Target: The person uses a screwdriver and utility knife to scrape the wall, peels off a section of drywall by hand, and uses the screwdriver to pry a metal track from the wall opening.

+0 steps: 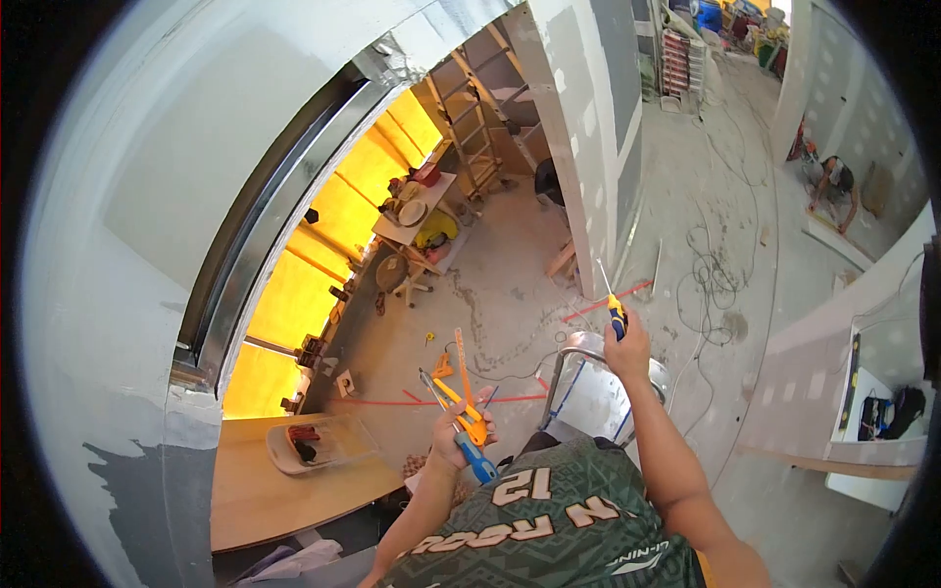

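Observation:
My right hand [628,343] is closed around a screwdriver [617,316] with a yellow and dark blue handle, its thin shaft pointing up and away from me. Lower and to the left, my left hand [461,439] grips two tools together. One is a blue-handled tool [476,459] whose grey end reaches up past the fingers. Beside it lies an orange tool [469,419], its kind partly hidden by the hand. Just beyond that hand appear an upright orange perforated strip [462,358] and a small orange piece [443,366].
A metal-framed step [588,392] stands right in front of me. At left, a wooden board [245,490] carries a clear plastic box [333,443]. Loose cables [708,274] cover the floor at right. Ladders [475,108] lean at the back. A person [835,186] crouches far right.

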Demonstrator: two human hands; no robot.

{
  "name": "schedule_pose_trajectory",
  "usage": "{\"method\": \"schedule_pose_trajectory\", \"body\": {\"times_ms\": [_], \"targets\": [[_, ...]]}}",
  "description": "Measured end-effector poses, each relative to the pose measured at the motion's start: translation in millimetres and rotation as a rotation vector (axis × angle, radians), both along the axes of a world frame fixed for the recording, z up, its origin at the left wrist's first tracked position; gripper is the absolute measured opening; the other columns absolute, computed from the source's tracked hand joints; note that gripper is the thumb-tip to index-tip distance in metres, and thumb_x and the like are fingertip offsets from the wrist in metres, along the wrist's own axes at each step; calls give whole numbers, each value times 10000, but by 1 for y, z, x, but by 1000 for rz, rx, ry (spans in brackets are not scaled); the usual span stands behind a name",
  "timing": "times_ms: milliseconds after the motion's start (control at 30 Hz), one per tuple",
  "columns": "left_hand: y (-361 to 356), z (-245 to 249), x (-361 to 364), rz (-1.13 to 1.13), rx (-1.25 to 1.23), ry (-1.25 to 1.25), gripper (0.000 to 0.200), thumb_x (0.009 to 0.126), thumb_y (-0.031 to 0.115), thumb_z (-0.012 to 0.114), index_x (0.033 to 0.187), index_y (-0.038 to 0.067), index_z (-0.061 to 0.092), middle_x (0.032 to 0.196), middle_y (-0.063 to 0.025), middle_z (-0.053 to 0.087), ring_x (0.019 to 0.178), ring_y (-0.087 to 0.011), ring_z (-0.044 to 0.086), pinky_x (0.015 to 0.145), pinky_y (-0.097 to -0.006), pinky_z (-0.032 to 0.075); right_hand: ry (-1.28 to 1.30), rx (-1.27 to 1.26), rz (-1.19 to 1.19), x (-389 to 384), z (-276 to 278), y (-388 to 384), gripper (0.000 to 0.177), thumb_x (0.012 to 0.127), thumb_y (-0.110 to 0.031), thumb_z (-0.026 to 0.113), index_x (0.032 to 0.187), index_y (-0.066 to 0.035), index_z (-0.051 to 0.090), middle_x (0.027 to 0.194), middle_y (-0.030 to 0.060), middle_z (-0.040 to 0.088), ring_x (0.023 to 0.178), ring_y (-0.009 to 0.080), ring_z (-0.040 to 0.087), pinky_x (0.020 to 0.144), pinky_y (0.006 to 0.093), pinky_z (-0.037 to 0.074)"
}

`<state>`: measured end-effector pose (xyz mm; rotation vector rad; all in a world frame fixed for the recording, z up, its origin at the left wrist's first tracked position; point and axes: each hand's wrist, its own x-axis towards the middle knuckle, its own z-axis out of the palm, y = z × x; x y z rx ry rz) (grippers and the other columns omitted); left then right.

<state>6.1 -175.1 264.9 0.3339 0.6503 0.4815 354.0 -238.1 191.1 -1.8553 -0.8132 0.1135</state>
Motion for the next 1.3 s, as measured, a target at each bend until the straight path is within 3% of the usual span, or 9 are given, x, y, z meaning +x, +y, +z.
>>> {"method": "schedule_pose_trajectory", "body": {"times_ms": [133, 333, 400, 533, 733, 933, 1033, 1100, 1300], "targets": [[-5, 6, 1, 27, 46, -12, 523, 936, 389, 583, 1323, 50, 489, 914, -133, 627, 839, -298, 629, 679, -447, 583, 4, -12, -1, -1, -2, 1, 458, 838, -167, 658, 1257, -34, 532, 1054, 232, 654, 986, 435, 618, 851, 479, 491], [-1, 15, 3, -147, 73, -166, 469, 952, 381, 576, 1265, 42, 494, 932, -139, 620, 859, -310, 635, 681, -454, 585, 45, -60, 33, -1, 10, 1, 440, 836, -149, 625, 1251, -28, 544, 1079, 257, 639, 970, 449, 623, 827, 499, 496], [-1, 23, 5, -183, 88, -2, 504, 958, 382, 569, 1307, 32, 469, 951, -144, 623, 886, -307, 641, 707, -464, 583, 73, -70, 2, -1, 11, 1, 411, 824, -146, 656, 1208, -29, 568, 1048, 250, 648, 946, 436, 629, 821, 479, 493], [-5, 34, 7, -182, 103, 81, 546, 962, 382, 564, 1353, 22, 438, 962, -148, 631, 909, -298, 648, 735, -477, 579, 60, -37, 7, -1, 11, 2, 409, 812, -137, 660, 1197, -32, 570, 1013, 245, 651, 929, 435, 637, 801, 480, 502], [-10, 47, 10, -114, 106, 144, 571, 949, 398, 565, 1357, 17, 440, 915, -147, 640, 866, -289, 663, 651, -429, 589, 43, 0, -4, 0, 9, -2, 433, 820, -127, 635, 1239, -59, 548, 1033, 257, 648, 951, 448, 626, 818, 505, 494], [1, 35, 9, -174, 135, 52, 465, 927, 360, 564, 1232, 10, 535, 886, -173, 661, 868, -322, 672, 539, -390, 560, 60, 1, -6, 2, 7, -5, 435, 824, -126, 629, 1242, -40, 545, 1093, 247, 635, 985, 445, 614, 837, 502, 493], [-5, 45, 20, -181, 163, 75, 495, 918, 354, 571, 1263, 4, 509, 892, -151, 657, 812, -303, 673, 611, -391, 585, 66, -19, 2, 3, 9, -7, 442, 824, -128, 628, 1247, -33, 542, 1107, 244, 631, 1000, 446, 608, 850, 499, 490], [-5, 55, 26, -127, 173, 256, 469, 913, 318, 573, 1253, 3, 506, 900, -144, 648, 810, -307, 665, 698, -448, 594, 71, 1, -1, 2, 9, -4, 434, 819, -143, 654, 1229, -40, 553, 1074, 233, 645, 992, 430, 620, 857, 482, 492], [-11, 45, 20, 45, 290, 239, 407, 892, 187, 603, 1238, 4, 495, 925, -136, 636, 817, -295, 658, 774, -506, 586, 72, 7, -3, 1, 13, -2, 445, 823, -145, 653, 1243, -41, 549, 1115, 238, 640, 1017, 437, 615, 871, 488, 492]]}}
